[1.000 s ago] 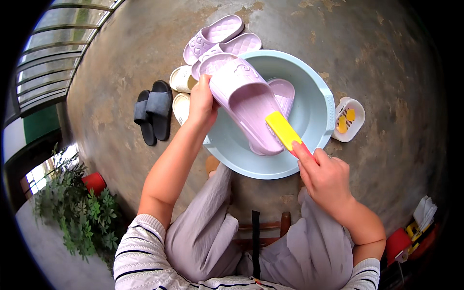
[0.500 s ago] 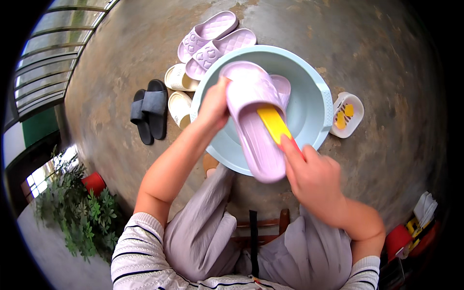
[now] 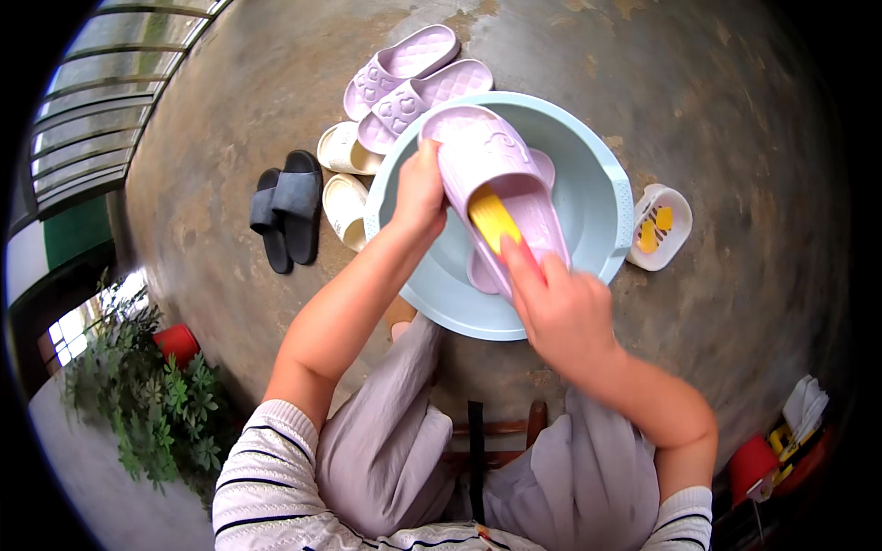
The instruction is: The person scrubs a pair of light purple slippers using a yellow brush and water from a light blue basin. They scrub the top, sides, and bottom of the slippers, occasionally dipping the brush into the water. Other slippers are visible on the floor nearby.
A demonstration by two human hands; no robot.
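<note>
Got stained concrete floor (image 3: 735, 138), all round & under lt.-blue rd. basin (image 3: 588, 216). Can see metal railing (image 3: 96, 99), far off to L of basin. Also got leafy plant (image 3: 147, 399), well L of basin, on near side. Note lilac slipper (image 3: 485, 151), raised over basin & tilted, strap end to far side, heel end to near side. Then lilac pair (image 3: 401, 108) on floor, beyond basin & to its L. Then grey-&-black pair (image 3: 300, 204) on floor, a way off L of basin. Then cream pair (image 3: 345, 204), just L of basin, betw. it & grey-&-black pair. Inside basin, 2nd slipper (image 3: 546, 167), lilac too, mostly covered by raised one. For R hand (image 3: 560, 308), over near part of basin, blurred: wrapped round handle of brush (image 3: 494, 220), index along it. For L hand (image 3: 424, 193), over L part of basin: clasping lilac slipper's side at strap end, w/ fingers underneath hidden. Then brush itself, yellow head, reddish handle, over basin, head inside slipper opening by strap edge; can't tell re bristle contact. Last, white dish (image 3: 683, 220), just R of basin, w/ 2 yellow pieces (image 3: 649, 240) in it.
</note>
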